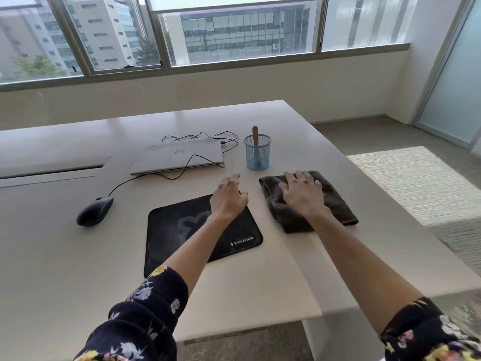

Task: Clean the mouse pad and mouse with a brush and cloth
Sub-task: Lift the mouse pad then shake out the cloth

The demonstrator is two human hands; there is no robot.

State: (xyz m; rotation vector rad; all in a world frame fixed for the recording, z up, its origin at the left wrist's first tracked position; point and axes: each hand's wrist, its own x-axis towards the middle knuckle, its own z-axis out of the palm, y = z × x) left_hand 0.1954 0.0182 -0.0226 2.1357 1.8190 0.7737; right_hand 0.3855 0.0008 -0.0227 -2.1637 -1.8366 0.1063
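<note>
A black mouse pad [179,230] with a white logo lies flat on the white table [65,256]. My left hand [227,198] hovers over its far right corner with loosely curled fingers, holding nothing. To the right lies a folded dark cloth [335,201], and my right hand [302,190] rests on it with fingers spread. A dark wired mouse [95,211] sits on the table, left of the pad. The wooden-handled brush [255,138] stands in a blue mesh cup [257,153] behind the cloth.
A closed silver laptop [179,156] lies behind the pad, with a black cable [208,138] looping around it down to the mouse. The table's right edge runs close to the cloth. Windows line the far wall.
</note>
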